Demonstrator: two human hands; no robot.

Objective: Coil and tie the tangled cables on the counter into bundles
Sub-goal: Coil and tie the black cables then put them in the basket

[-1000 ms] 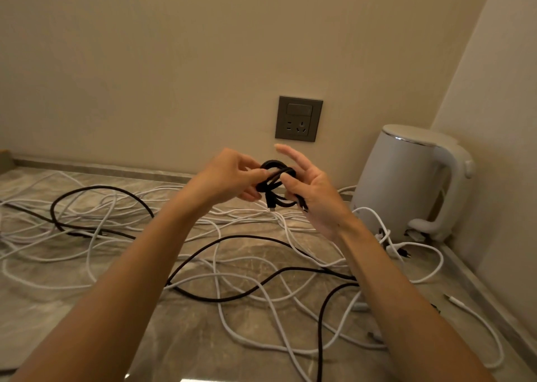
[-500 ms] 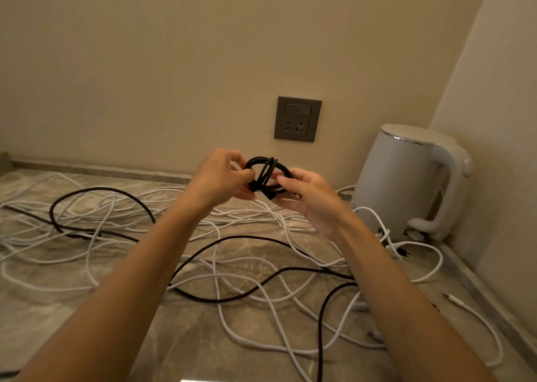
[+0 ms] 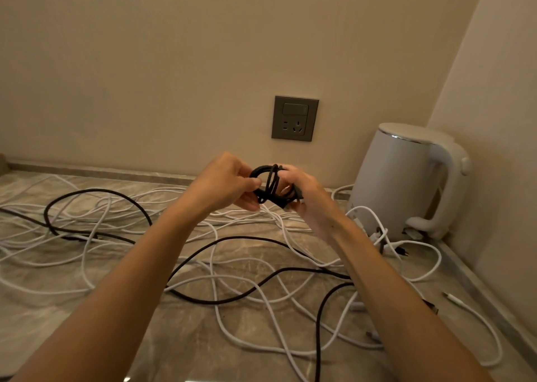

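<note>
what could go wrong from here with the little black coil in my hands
1. The black coil is held up between the left hand and right hand; if either grip slackens before the wrap is secured, its loops may spring open.
2. Loose white cables and a black cable lie tangled on the counter below; a dropped coil could fall back into them.
</note>
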